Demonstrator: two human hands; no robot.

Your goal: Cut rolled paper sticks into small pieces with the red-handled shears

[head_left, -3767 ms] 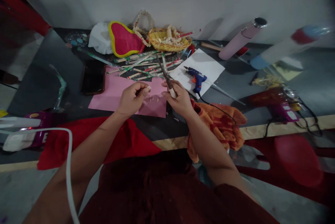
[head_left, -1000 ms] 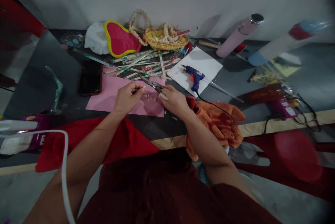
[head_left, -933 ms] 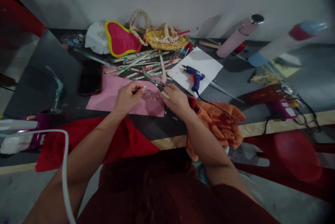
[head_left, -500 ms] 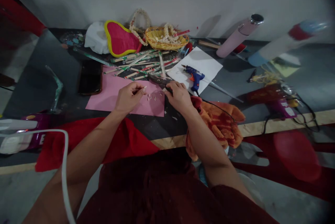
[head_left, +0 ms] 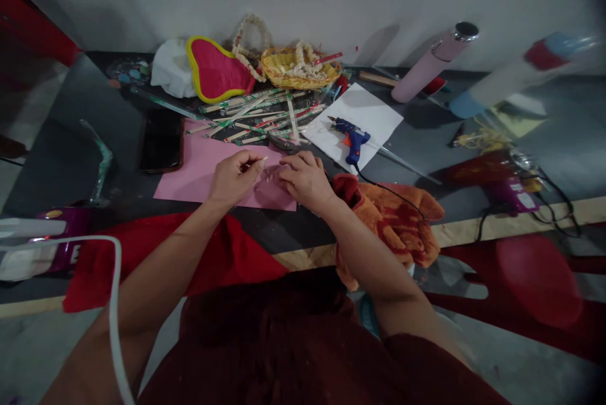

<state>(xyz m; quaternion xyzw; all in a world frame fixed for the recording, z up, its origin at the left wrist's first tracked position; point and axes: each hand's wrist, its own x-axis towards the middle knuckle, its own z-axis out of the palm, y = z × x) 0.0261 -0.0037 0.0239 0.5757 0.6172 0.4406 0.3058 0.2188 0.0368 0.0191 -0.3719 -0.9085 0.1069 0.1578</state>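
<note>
Over the pink paper [head_left: 194,165], my left hand [head_left: 234,176] is closed in a pinch, with a small whitish piece [head_left: 264,158] showing at the fingertips. My right hand [head_left: 307,179] is held low over the same sheet, its fingers apart and slightly bent. Under and beside those fingers lie several tiny pale bits [head_left: 269,176]. Just beyond the right hand rests a dark tool [head_left: 280,142] that looks like pliers, partly hidden by the fingers. A heap of wrapped wooden chopsticks [head_left: 246,121] lies behind the paper.
A blue glue gun [head_left: 351,140] sits on white paper [head_left: 379,116], its cord crossing an orange plush cloth [head_left: 398,222]. Further back are a yellow basket [head_left: 288,81] and a pink flask [head_left: 433,64]. To the left lies a phone [head_left: 162,141]; red cloth [head_left: 165,260] covers the front edge.
My right hand has moved left, away from the dark tool, and its fingers have spread over the tiny bits. My left hand keeps its pinch in nearly the same place.
</note>
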